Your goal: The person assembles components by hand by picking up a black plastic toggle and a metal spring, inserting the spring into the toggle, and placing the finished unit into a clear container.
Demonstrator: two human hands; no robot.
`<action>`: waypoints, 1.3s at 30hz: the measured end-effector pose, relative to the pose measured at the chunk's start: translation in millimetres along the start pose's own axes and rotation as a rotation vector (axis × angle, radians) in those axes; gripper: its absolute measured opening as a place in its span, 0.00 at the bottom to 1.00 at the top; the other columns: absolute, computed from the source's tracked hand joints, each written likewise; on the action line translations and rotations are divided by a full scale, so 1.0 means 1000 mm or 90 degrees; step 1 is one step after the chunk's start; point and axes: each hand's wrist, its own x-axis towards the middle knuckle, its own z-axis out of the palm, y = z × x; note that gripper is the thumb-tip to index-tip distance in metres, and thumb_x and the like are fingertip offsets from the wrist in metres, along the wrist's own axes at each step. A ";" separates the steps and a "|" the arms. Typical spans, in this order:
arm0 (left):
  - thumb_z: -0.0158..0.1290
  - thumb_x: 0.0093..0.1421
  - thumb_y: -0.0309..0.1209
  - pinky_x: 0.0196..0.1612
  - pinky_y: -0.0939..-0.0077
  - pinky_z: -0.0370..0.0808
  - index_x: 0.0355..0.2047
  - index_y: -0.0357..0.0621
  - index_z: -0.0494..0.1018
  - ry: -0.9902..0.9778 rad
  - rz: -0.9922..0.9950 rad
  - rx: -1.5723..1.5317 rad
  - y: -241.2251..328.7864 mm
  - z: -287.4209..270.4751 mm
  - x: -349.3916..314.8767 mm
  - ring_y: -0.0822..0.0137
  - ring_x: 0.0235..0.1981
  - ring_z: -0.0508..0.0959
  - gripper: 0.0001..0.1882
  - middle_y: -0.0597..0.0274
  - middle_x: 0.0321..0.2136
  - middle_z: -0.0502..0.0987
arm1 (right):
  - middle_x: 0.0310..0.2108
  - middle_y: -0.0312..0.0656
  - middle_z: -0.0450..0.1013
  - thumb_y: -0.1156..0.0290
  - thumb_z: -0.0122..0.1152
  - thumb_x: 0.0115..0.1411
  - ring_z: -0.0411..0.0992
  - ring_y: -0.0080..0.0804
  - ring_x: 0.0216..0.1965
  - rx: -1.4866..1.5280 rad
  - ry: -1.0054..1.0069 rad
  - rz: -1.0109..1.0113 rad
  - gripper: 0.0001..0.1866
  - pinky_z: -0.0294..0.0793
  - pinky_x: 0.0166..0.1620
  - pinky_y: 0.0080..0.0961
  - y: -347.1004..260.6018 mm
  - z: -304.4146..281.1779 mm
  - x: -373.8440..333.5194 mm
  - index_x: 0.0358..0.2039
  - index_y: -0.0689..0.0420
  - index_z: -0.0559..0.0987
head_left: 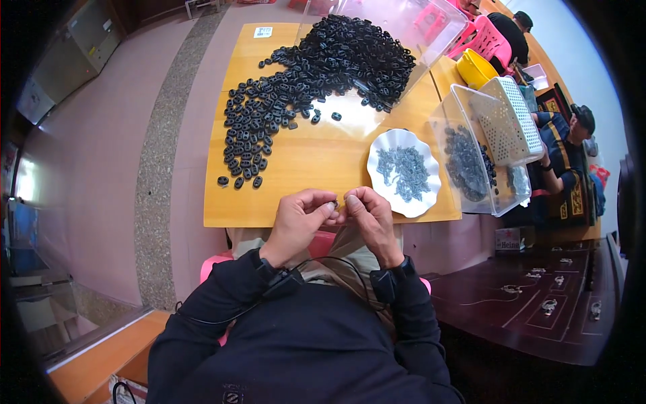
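Observation:
My left hand point(301, 219) is closed over the table's front edge, a small dark piece point(335, 203) pinched between thumb and fingertips; it resembles the black pieces on the table, though the fingers cover most of it. Right beside it my right hand point(374, 221) is also closed in a pinch, its fingertips almost touching the left ones. What it holds, if anything, is too small to make out. Black oval two-hole pieces point(247, 138) spread across the table's left side. To the right of my hands stands a white scalloped plate point(378, 194) with many tiny greyish pieces point(405, 172).
A large heap of black pieces point(353, 57) spills from a clear tub point(447, 34) at the back. On the right are a clear bin point(474, 205), a white perforated basket point(508, 121) and a yellow bowl point(475, 69). Other people point(568, 145) sit beyond. A dark wooden cabinet point(518, 296) stands lower right.

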 end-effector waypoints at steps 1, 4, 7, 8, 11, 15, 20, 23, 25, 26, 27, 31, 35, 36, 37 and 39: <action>0.51 0.61 0.21 0.38 0.78 0.79 0.44 0.29 0.71 -0.009 -0.012 -0.040 0.000 -0.002 0.001 0.68 0.33 0.80 0.11 0.53 0.32 0.79 | 0.26 0.35 0.71 0.70 0.51 0.67 0.71 0.19 0.27 0.032 0.002 -0.003 0.09 0.73 0.32 0.16 0.002 0.001 0.000 0.35 0.64 0.72; 0.52 0.61 0.21 0.38 0.77 0.80 0.45 0.30 0.70 0.019 -0.071 -0.098 0.004 -0.004 0.001 0.67 0.32 0.81 0.12 0.53 0.32 0.79 | 0.26 0.35 0.71 0.70 0.51 0.67 0.71 0.19 0.27 0.051 0.040 0.009 0.09 0.74 0.33 0.15 0.003 0.006 -0.002 0.36 0.64 0.72; 0.52 0.61 0.21 0.38 0.76 0.80 0.45 0.30 0.70 0.032 -0.113 -0.162 0.008 -0.003 0.000 0.66 0.32 0.81 0.13 0.53 0.32 0.79 | 0.27 0.34 0.72 0.71 0.52 0.66 0.70 0.17 0.27 0.061 0.048 0.005 0.09 0.73 0.32 0.14 0.004 0.011 -0.003 0.36 0.64 0.73; 0.52 0.61 0.21 0.38 0.76 0.80 0.45 0.30 0.70 0.031 -0.114 -0.162 0.008 -0.003 0.000 0.66 0.32 0.81 0.13 0.53 0.32 0.79 | 0.27 0.34 0.72 0.71 0.52 0.66 0.70 0.17 0.27 0.062 0.050 0.006 0.09 0.73 0.32 0.14 0.005 0.012 -0.003 0.36 0.64 0.73; 0.52 0.61 0.21 0.39 0.75 0.81 0.45 0.30 0.70 0.029 -0.128 -0.169 0.006 -0.003 0.000 0.66 0.32 0.81 0.12 0.52 0.32 0.79 | 0.27 0.33 0.72 0.71 0.53 0.66 0.69 0.16 0.27 0.032 0.067 -0.017 0.08 0.72 0.32 0.13 0.010 0.012 -0.002 0.36 0.64 0.74; 0.52 0.61 0.21 0.40 0.74 0.81 0.45 0.29 0.70 0.039 -0.138 -0.184 0.003 -0.003 0.001 0.66 0.32 0.81 0.12 0.51 0.33 0.79 | 0.27 0.32 0.72 0.72 0.53 0.65 0.69 0.14 0.26 0.016 0.072 -0.022 0.07 0.72 0.31 0.12 0.009 0.013 -0.003 0.35 0.64 0.74; 0.52 0.60 0.21 0.40 0.74 0.81 0.44 0.29 0.70 0.039 -0.138 -0.204 0.002 -0.003 0.001 0.65 0.33 0.81 0.12 0.51 0.34 0.79 | 0.27 0.32 0.72 0.72 0.53 0.65 0.68 0.14 0.25 -0.002 0.081 -0.027 0.08 0.71 0.29 0.13 0.004 0.019 -0.004 0.34 0.64 0.74; 0.52 0.60 0.21 0.40 0.73 0.81 0.44 0.29 0.71 0.034 -0.131 -0.196 0.001 -0.004 0.000 0.65 0.33 0.81 0.12 0.51 0.34 0.78 | 0.26 0.32 0.72 0.72 0.52 0.66 0.69 0.14 0.25 0.010 0.088 -0.016 0.08 0.71 0.28 0.13 0.003 0.020 -0.004 0.34 0.64 0.74; 0.53 0.60 0.21 0.40 0.73 0.81 0.44 0.29 0.71 0.032 -0.132 -0.208 0.001 -0.003 0.000 0.65 0.33 0.81 0.12 0.51 0.34 0.78 | 0.26 0.32 0.71 0.72 0.52 0.66 0.69 0.14 0.25 -0.016 0.095 -0.034 0.08 0.71 0.28 0.12 0.005 0.019 -0.003 0.33 0.64 0.74; 0.53 0.60 0.21 0.40 0.73 0.81 0.44 0.29 0.71 0.032 -0.132 -0.208 0.001 -0.003 0.000 0.65 0.33 0.81 0.12 0.51 0.34 0.78 | 0.26 0.32 0.71 0.72 0.52 0.66 0.69 0.14 0.25 -0.016 0.094 -0.034 0.08 0.71 0.28 0.12 0.005 0.019 -0.003 0.33 0.64 0.74; 0.53 0.60 0.21 0.40 0.73 0.81 0.44 0.29 0.71 0.033 -0.134 -0.207 0.001 -0.003 0.000 0.65 0.33 0.81 0.12 0.51 0.34 0.78 | 0.26 0.32 0.71 0.72 0.52 0.66 0.69 0.14 0.25 -0.015 0.099 -0.035 0.08 0.71 0.28 0.13 0.005 0.020 -0.003 0.34 0.64 0.74; 0.53 0.60 0.21 0.41 0.73 0.81 0.44 0.29 0.71 0.037 -0.140 -0.207 0.002 -0.003 0.000 0.65 0.33 0.81 0.12 0.52 0.34 0.78 | 0.26 0.32 0.71 0.71 0.52 0.66 0.68 0.14 0.25 0.001 0.099 -0.028 0.08 0.71 0.28 0.13 0.002 0.022 -0.005 0.34 0.63 0.73; 0.53 0.60 0.21 0.40 0.73 0.81 0.44 0.29 0.71 0.033 -0.139 -0.210 0.003 -0.002 -0.001 0.65 0.33 0.81 0.12 0.52 0.34 0.78 | 0.26 0.32 0.71 0.72 0.52 0.66 0.69 0.14 0.25 -0.008 0.104 -0.050 0.07 0.72 0.28 0.12 0.008 0.019 -0.006 0.35 0.63 0.73; 0.53 0.60 0.21 0.40 0.74 0.81 0.44 0.29 0.71 0.036 -0.139 -0.211 0.003 -0.001 -0.001 0.66 0.33 0.81 0.12 0.52 0.33 0.78 | 0.26 0.32 0.71 0.72 0.52 0.66 0.69 0.14 0.26 -0.012 0.108 -0.050 0.07 0.72 0.28 0.12 0.009 0.019 -0.005 0.35 0.63 0.73; 0.53 0.59 0.20 0.40 0.74 0.81 0.43 0.29 0.71 0.039 -0.138 -0.212 0.003 -0.001 -0.001 0.66 0.33 0.81 0.12 0.53 0.33 0.78 | 0.26 0.32 0.71 0.73 0.52 0.66 0.69 0.14 0.26 -0.016 0.112 -0.052 0.07 0.72 0.28 0.12 0.009 0.020 -0.005 0.34 0.63 0.73; 0.53 0.59 0.20 0.40 0.74 0.81 0.43 0.30 0.71 0.044 -0.137 -0.207 0.002 -0.001 -0.001 0.67 0.32 0.81 0.11 0.53 0.33 0.78 | 0.26 0.32 0.71 0.73 0.52 0.66 0.69 0.14 0.26 -0.032 0.110 -0.048 0.07 0.72 0.28 0.12 0.009 0.020 -0.005 0.34 0.63 0.73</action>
